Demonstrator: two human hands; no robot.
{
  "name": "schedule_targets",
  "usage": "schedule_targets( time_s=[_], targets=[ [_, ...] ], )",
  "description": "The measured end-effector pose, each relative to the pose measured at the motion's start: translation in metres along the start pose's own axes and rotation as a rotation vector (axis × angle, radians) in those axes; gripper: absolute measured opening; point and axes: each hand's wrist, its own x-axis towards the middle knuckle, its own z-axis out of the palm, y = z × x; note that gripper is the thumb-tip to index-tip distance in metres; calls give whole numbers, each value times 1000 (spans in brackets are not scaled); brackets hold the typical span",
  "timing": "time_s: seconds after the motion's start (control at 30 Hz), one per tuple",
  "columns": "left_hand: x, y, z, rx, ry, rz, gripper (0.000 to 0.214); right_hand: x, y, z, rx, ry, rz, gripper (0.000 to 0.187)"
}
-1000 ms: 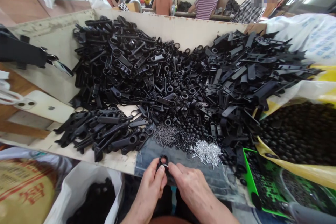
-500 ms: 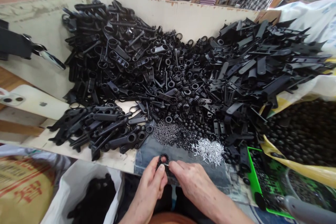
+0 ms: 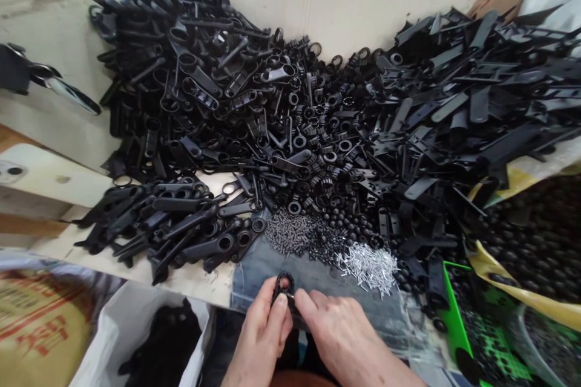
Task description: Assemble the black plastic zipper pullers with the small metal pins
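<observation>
My left hand (image 3: 267,320) is closed round a black plastic part with a ring-shaped end (image 3: 285,281), its thumb pressed on the part just below the ring. Against the right side of that part, the fingertips of my right hand (image 3: 333,320) are pinched together; a tiny pale speck shows there, but what they hold is too small to make out. Both hands are over the near edge of a dark grey mat (image 3: 254,263). Beyond them on the mat lie a heap of silver pins (image 3: 367,266), small dark springs or screws (image 3: 287,233) and black balls (image 3: 347,224).
A large heap of black plastic parts (image 3: 204,91) fills the walled bench. Finished-looking black handles (image 3: 181,217) lie at left. A white bag (image 3: 111,314) stands at front left, a green tray (image 3: 454,308) and a yellow-edged sack of black balls (image 3: 535,236) at right. A phone (image 3: 63,178) leans at left.
The view has tilted down and closer, so things at the sides sit farther outward. Both hands stay together at the black part, with little visible change in their grip.
</observation>
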Motion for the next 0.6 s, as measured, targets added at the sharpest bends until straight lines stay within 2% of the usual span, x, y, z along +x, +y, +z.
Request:
schedule_targets(
  time_s=[0.2,0.4,0.6],
  targets=[
    [0,-6,-3,-26,62,-62,74,1,-4,1,23,-67,28,43],
    [3,-15,-7,-62,66,-55,65,2,-3,1,69,-77,21,41],
    [3,-20,-12,-53,108,-85,66,2,5,2,170,-81,-14,34]
  ],
)
